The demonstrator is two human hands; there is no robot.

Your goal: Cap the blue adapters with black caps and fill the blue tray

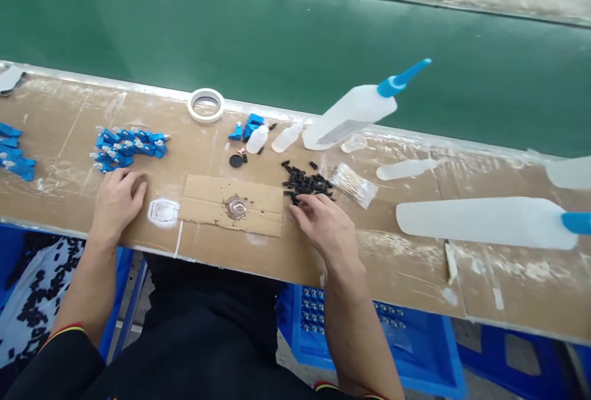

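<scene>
The right hand was at the near side of the small black parts, which lay heaped midway between the near and far edges of the workbench, just off the right end of the cardboard strip. Its thumb and fingertips were close together; whether they pinched a part, I could not tell. The left hand lay beside the blue parts, its grip likewise unclear. Good handling probably called for lifting one black part lightly, keeping the wrist off the clear puddle.
</scene>
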